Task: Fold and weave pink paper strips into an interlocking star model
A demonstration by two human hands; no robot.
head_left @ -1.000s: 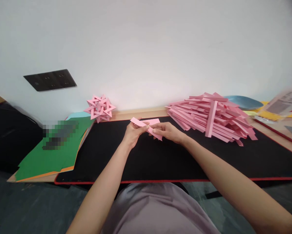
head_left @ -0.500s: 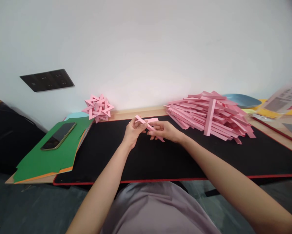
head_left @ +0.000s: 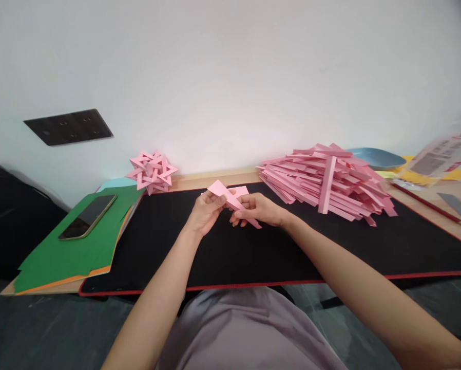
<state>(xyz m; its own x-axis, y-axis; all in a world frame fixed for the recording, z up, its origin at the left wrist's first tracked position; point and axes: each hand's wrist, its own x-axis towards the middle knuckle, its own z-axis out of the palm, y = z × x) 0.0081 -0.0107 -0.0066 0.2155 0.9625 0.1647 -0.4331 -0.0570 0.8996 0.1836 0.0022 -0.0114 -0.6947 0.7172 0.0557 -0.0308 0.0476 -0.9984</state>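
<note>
Two-handed pinch on a creased pink paper strip: thumb and fingers of the left hand closed near its upper end, those of the right hand closed lower down. Slanting above the black, red-edged fabric mat. Broad face now showing at upper end, narrow half a second ago; probably turned or opened along its crease, so shape apparently not fixed. More pink paper just behind; joined or separate, cannot tell. Farther out, heaped pink paper strips to right, pink interlocked paper star to left.

Left hand and right hand close together, fingers pinched, both forearms angled inward.
</note>
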